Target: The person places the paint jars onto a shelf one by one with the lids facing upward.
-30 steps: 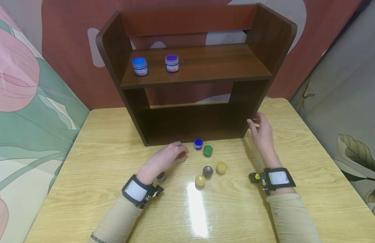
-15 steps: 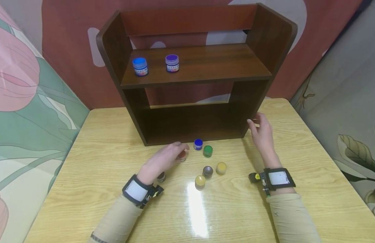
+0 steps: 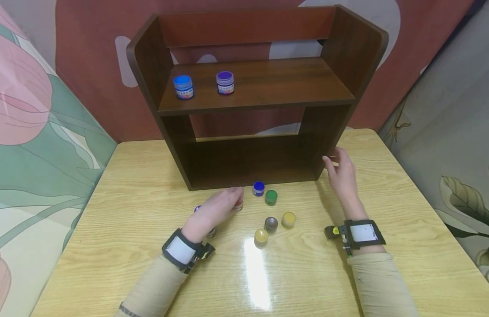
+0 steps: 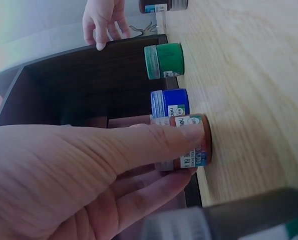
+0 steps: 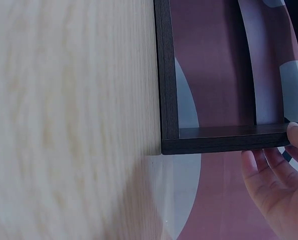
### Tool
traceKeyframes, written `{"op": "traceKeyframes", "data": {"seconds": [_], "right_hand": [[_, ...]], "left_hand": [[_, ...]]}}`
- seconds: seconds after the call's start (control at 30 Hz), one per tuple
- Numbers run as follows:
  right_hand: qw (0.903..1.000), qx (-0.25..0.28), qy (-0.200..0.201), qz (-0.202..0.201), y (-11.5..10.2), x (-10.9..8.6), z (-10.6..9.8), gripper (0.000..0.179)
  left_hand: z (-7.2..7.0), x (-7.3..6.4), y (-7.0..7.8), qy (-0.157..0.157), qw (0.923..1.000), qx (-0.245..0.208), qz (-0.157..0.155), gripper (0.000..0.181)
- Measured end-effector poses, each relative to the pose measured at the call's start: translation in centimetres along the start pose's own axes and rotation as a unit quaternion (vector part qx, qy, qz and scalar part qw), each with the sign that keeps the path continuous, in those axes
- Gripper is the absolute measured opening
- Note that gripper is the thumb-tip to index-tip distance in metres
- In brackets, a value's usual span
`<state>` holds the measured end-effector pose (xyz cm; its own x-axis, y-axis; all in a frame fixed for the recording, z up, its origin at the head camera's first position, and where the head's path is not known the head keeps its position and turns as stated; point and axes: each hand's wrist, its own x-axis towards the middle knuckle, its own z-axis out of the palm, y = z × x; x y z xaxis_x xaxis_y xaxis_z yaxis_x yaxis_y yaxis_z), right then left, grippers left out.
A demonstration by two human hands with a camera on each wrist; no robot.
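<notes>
My left hand (image 3: 217, 208) pinches a small reddish-brown paint jar (image 4: 190, 161) between thumb and fingers; the jar is low, at the tabletop in front of the shelf. Beside it stand a blue paint jar (image 3: 258, 189) and a green paint jar (image 3: 271, 197). A dark jar (image 3: 211, 232) and another with a blue-violet lid (image 3: 197, 208) are partly hidden by the left hand. My right hand (image 3: 342, 177) grips the right side panel of the dark wooden shelf (image 5: 224, 145), thumb on one side and fingers on the other.
On the upper board stand a light-blue paint jar (image 3: 183, 87) and a purple one (image 3: 225, 83). A grey-brown jar (image 3: 271, 224) and two yellowish jars, one ochre (image 3: 288, 219) and one paler (image 3: 261, 237), stand nearer on the wooden table (image 3: 307, 273).
The left fingers have closed down onto the reddish-brown jar, and that hand has shifted slightly. A blue-violet lid now shows beside it. The right hand has stayed on the shelf.
</notes>
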<state>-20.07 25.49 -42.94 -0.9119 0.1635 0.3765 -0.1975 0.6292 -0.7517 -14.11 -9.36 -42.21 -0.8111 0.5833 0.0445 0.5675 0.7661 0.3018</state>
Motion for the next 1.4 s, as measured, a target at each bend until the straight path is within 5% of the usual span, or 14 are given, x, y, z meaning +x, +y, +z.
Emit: {"op": "traceKeyframes", "data": {"seconds": [0.37,0.6,0.8,1.4], "right_hand": [[1.0,0.004,0.001,-0.003,0.0,0.0,0.0,0.037],[1.0,0.006,0.001,-0.003,0.0,0.0,0.0,0.038],[1.0,0.009,0.003,-0.001,-0.1,0.0,0.0,0.037],[1.0,0.004,-0.003,0.005,0.0,0.0,0.0,0.039]], "left_hand": [[0.0,0.0,-0.1,0.012,0.9998,-0.003,0.016,0.015],[0.0,0.1,-0.2,0.049,0.9975,-0.015,0.048,0.015],[-0.6,0.1,0.0,0.058,0.9955,-0.064,0.038,0.017],[-2.0,0.6,0.0,0.171,0.9688,-0.173,0.049,0.023]]}}
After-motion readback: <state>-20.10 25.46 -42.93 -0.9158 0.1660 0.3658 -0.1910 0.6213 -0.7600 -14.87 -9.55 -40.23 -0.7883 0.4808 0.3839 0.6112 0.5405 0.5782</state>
